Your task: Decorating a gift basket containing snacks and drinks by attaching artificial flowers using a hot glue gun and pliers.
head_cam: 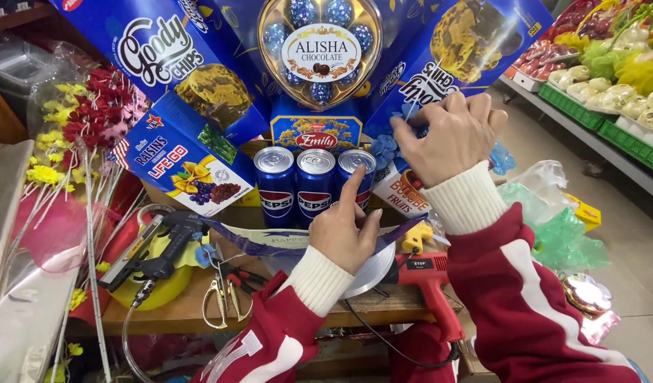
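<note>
Head view, gift hamper being assembled on wooden counter (192,312), centre frame.

Left hand (344,234), lower centre: index finger extended, tip touching the rightmost of three blue soda cans (355,177); other fingers loosely curled, grip closed on nothing. The cans stand upright in a row, touching one another, just below the blue biscuit tin (316,129).

Right hand (450,135), right of centre: fingers pinched together on a small blue fabric flower (384,149), pressed against the lower edge of the right blue snack box (454,42). Grip clamped on the flower; whether it is already stuck I cannot tell.

Above: round gold chocolate case (320,50) at top centre, a second blue snack box (170,57) at upper left, raisin box (181,159) tilted at left.

On the counter: black glue gun (167,245) lower left, scissors (220,294) beside it, red heat gun (429,273) lower right, its cord trailing off the front edge.

Judgement: the step looks like seating the flower while steadying the can. Do it well by pressing straight in, holding the can still with light finger pressure so the row does not skew, and keeping the sleeve (465,195) off the cans.
</note>
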